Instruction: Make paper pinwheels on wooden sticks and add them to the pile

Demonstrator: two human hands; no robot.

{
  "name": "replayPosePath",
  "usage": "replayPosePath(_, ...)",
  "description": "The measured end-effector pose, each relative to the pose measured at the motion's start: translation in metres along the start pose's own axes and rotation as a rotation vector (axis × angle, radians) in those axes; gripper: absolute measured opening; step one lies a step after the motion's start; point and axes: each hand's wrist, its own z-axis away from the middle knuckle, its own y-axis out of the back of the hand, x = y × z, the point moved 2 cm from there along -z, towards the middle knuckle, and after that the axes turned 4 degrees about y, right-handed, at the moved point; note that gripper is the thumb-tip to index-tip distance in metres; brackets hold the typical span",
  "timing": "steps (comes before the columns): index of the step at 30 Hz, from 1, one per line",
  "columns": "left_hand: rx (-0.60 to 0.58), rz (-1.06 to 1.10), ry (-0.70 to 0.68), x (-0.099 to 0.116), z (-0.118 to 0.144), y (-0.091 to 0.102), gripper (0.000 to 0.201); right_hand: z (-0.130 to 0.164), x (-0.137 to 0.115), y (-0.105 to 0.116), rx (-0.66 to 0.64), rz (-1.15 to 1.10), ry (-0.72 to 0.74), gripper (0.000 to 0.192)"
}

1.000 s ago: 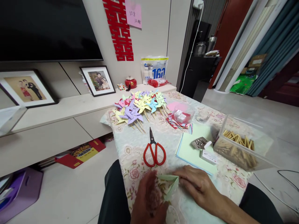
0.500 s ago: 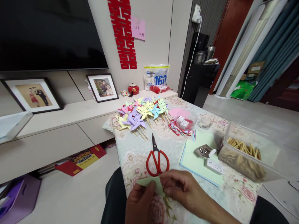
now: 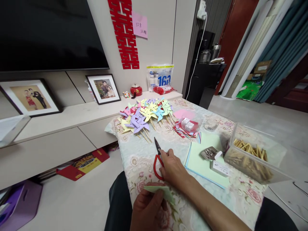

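Fingers point(image 3: 157, 197) of the left hand point(image 3: 146, 210) pinch a folded pale-green paper piece point(image 3: 160, 191) at the near counter point(image 3: 144, 154) edge, keeping its crease flat. Beyond it, the right hand point(image 3: 173, 168) lies curled over the handles of the red-handled scissors point(image 3: 157, 157), apparently gripping them.

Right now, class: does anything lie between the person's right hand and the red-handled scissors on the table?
Nothing visible does. The right hand already rests on the scissors, covering most of the red handles; only the blades and one loop show. The left hand holds the folded green paper nearer the table's edge, apart from them.
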Motion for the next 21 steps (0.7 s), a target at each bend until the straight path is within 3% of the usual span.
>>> replayPosePath(4,-0.018,0.066,0.017,0.016,0.004,-0.015,0.032,0.017,0.008,0.006,-0.04,0.055,-0.049,0.048)
replayPosePath(8,-0.131,0.152,-0.058,0.033,-0.002,-0.034,0.025,0.043,0.019,0.012,-0.008,-0.043,-0.085,0.032)
replayPosePath(10,-0.159,0.177,-0.082,0.036,-0.008,-0.039,0.02,0.061,0.029,0.014,0.062,-0.183,-0.062,0.026)
replayPosePath(12,-0.158,0.201,-0.094,0.035,-0.014,-0.041,0.016,0.081,0.042,0.014,0.166,-0.341,-0.052,0.033)
replayPosePath(15,-0.133,0.251,-0.079,0.025,-0.02,-0.039,0.014,0.117,0.064,0.011,0.361,-0.615,-0.141,0.043)
replayPosePath(16,-0.126,0.275,-0.058,0.021,-0.021,-0.038,0.017,0.13,0.07,0.008,0.37,-0.732,-0.183,0.046)
replayPosePath(21,-0.127,0.359,0.12,0.003,-0.03,-0.032,0.013,0.185,0.083,-0.008,0.076,-1.213,-0.319,0.061)
